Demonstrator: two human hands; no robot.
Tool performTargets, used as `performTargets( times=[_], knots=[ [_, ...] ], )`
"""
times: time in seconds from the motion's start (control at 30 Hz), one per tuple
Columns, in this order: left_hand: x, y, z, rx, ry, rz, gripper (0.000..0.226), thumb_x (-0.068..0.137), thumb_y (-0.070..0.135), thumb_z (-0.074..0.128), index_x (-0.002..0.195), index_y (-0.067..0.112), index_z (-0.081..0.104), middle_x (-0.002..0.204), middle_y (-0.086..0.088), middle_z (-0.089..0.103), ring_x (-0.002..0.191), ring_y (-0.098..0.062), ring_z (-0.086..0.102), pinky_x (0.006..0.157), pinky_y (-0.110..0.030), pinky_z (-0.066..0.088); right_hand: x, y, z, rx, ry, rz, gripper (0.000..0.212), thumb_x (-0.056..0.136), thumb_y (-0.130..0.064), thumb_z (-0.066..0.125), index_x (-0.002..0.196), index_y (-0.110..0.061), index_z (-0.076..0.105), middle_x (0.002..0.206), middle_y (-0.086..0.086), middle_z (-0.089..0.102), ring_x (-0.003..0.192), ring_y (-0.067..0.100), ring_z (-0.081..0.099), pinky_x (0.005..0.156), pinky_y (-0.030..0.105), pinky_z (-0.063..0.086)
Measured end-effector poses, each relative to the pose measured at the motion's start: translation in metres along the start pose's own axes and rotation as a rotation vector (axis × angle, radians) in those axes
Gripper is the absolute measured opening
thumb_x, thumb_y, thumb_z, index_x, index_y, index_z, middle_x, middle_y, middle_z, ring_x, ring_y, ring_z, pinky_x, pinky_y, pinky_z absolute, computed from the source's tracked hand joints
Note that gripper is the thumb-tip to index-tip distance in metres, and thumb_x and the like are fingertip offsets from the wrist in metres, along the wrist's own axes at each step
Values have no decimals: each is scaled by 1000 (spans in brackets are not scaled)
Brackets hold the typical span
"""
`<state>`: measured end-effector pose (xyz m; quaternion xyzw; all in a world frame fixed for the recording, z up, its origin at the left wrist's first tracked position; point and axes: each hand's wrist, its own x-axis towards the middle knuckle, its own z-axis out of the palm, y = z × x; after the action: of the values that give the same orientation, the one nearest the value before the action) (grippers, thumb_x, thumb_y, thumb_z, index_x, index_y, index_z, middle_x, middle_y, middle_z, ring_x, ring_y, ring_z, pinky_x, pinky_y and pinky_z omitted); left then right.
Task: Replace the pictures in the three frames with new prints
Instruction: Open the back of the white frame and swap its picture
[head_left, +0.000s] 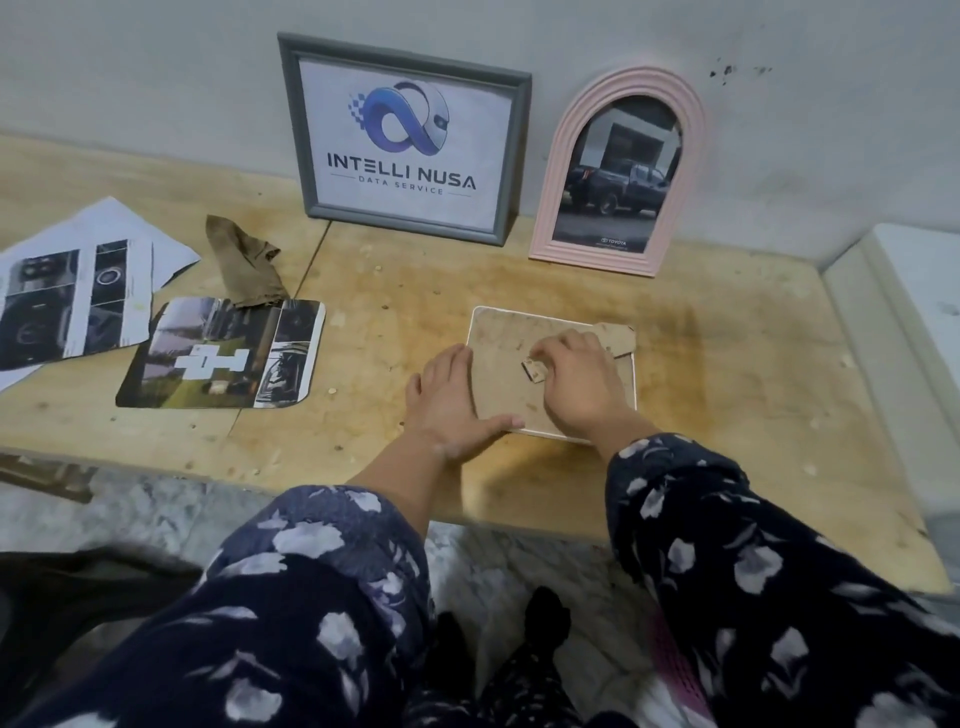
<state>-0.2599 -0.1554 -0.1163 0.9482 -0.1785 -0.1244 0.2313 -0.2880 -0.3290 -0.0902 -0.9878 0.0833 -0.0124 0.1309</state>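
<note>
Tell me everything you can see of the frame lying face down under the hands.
The face-down frame lies flat on the wooden table, square with rounded corners and a thin white rim. Its brown fibreboard backing faces up, with a cardboard stand flap at the far right corner. The left hand presses flat on its near-left corner; the right hand pinches a small tab at the middle.

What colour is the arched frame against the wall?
Pale pink, ridged arched frame; clearest in the head view.
</note>
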Motion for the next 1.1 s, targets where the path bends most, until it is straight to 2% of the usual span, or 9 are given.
performTargets(
  times=[0.13, 0.3, 0.53, 0.73, 0.83, 1.0, 1.1],
  knots=[
    [12, 2, -12, 151, -99, 34, 123, 56, 77, 69, 149, 16, 15, 152, -2, 22, 137, -23, 25, 109, -43, 25, 41, -14, -7, -17, -201, 30, 53, 89, -8, 44, 136, -31, 47, 139, 3, 43, 130, 26, 33, 105, 41, 31],
    [22, 15, -19, 247, -202, -30, 119, 56, 68, 78, 145, 14, 20, 137, -8, 32, 129, -27, 30, 104, -42, 32, 76, -32, -10, -113, -413, -5, 77, 82, -2, 49, 146, -38, 28, 144, 9, 32, 130, 33, 28, 105, 48, 33],
    [32, 32, -26, 272, -280, -174, 119, 53, 56, 86, 143, 9, 23, 135, -10, 34, 130, -31, 33, 103, -45, 32, 93, -36, -7, -219, -460, -93, 69, 87, -5, 46, 145, -39, 31, 138, 8, 34, 124, 34, 32, 99, 47, 40],
    [33, 38, -20, 304, -278, -251, 122, 51, 56, 88, 143, 11, 21, 135, -8, 33, 130, -30, 33, 101, -45, 31, 100, -42, -7, -133, -468, -32, 53, 88, -5, 34, 131, -35, 41, 134, 10, 33, 124, 37, 30, 96, 54, 41],
    [36, 40, -18, 316, -253, -286, 126, 48, 57, 88, 144, 13, 19, 136, -6, 34, 130, -28, 34, 100, -46, 30, 107, -52, -6, -130, -472, 11, 44, 86, -7, 35, 122, -33, 42, 131, 10, 32, 120, 37, 32, 92, 57, 41],
    [35, 43, -20, 341, -216, -302, 127, 47, 57, 88, 144, 13, 18, 138, -3, 36, 129, -25, 37, 99, -44, 27, 115, -51, -12, -9, -467, 10, 35, 78, 1, 33, 93, -30, 41, 113, 8, 49, 103, 35, 43, 91, 57, 40],
    [34, 45, -18, 344, -194, -314, 117, 46, 57, 88, 136, 12, 28, 130, -3, 41, 124, -23, 40, 95, -42, 26, 114, -50, -15, 38, -424, 19, 35, 75, 1, 30, 89, -27, 43, 102, 8, 54, 94, 32, 48, 96, 56, 35]
  ],
)
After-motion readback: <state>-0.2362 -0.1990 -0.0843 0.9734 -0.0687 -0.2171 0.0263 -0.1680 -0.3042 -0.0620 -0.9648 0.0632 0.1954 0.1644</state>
